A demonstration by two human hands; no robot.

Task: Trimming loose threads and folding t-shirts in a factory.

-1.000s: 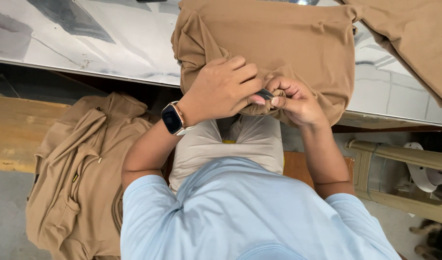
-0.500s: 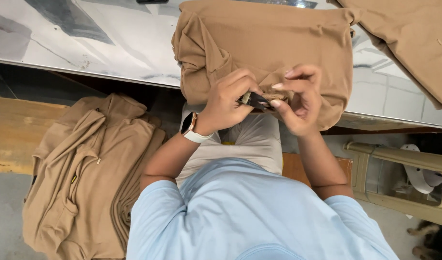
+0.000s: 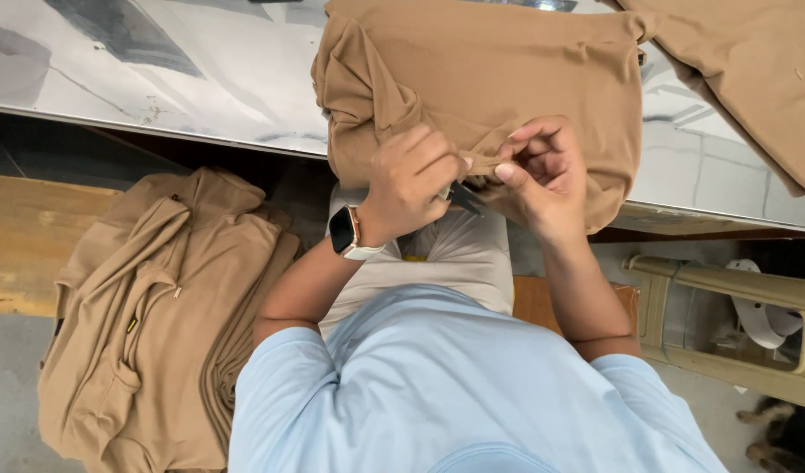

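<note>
Trimming step: left hand [image 3: 411,180] closed on a small dark tool [image 3: 462,198], right hand [image 3: 542,171] pinching a fold of the tan garment [image 3: 490,79], upper centre on the counter [image 3: 157,79]. Next move needs steady tension at the pinch, likely.

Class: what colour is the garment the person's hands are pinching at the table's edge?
Tan brown garment, plain, seen in the head view.

Reflective metal worktable [image 3: 157,79] above wooden bench [image 3: 17,254]; grey concrete floor [image 3: 8,412]; beige plastic chair [image 3: 726,333] at right.
</note>
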